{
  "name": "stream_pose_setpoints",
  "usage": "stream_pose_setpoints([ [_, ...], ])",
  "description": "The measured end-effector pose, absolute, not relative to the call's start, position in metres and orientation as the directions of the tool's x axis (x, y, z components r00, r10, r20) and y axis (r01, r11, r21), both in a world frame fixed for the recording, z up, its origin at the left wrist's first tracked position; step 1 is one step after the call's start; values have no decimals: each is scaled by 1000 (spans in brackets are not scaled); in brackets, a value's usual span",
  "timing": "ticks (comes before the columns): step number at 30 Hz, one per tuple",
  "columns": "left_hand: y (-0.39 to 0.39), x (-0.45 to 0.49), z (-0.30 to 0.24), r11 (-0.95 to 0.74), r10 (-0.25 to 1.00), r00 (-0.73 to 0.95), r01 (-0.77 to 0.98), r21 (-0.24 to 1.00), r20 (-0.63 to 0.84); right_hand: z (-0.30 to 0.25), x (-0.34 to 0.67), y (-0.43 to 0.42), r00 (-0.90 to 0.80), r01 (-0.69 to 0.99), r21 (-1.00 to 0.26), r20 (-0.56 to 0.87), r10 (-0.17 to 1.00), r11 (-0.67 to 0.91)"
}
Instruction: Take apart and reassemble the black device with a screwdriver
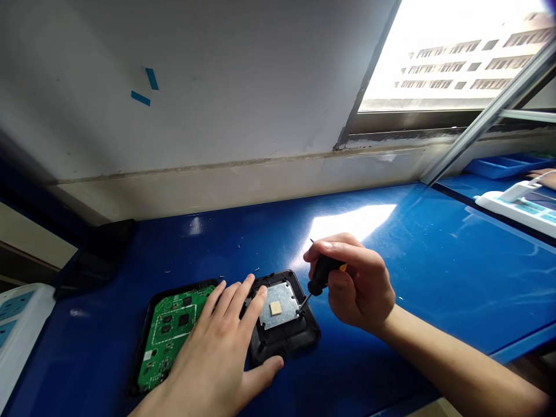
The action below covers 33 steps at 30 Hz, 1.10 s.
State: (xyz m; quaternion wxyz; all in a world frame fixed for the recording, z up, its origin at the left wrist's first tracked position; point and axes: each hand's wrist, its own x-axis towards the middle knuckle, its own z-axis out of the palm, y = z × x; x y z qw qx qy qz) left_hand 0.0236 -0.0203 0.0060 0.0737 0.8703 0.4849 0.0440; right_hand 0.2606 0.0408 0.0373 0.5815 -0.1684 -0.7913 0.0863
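Note:
My right hand [358, 284] grips a screwdriver [324, 272] by its black and yellow handle. The shaft slants down to the right edge of a silver metal plate [282, 321]. A small beige pad [275, 308] sits on that plate, inside a black plastic cover [299, 344]. With fingers spread, my left hand [226, 336] rests over the left part of the cover and hides some of it. Beside it, partly under the same hand, lies a green circuit board [169, 324] in a black housing [145, 341].
Several small screws [221, 276] lie on the blue table [208, 237] behind the parts. White power strips stand at the left [26, 324] and far right [516, 208]. A blue tray [504, 166] is beyond the metal frame post [473, 139]. A person's hand [545, 176] shows at the right edge.

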Motion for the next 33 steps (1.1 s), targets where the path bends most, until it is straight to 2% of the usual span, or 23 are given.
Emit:
stream_pose_setpoints([
  [10,-21,24,5,-512,855,518,835,201,26,35,260,42,-267,152,-345,888,374,926],
  [18,-20,25,4,-512,857,514,835,201,46,35,258,42,-253,69,-433,864,436,899],
  [22,-20,26,7,-505,857,515,842,189,-5,39,259,43,-259,92,-395,877,405,914],
  [27,-21,23,2,-517,854,516,829,214,64,43,259,42,-244,154,-325,903,355,933],
  [29,-21,22,1,-520,853,516,827,213,81,45,258,40,-250,138,-354,891,378,925],
  [33,-21,24,2,-528,848,526,827,191,65,47,254,33,-327,30,-510,808,490,860],
])
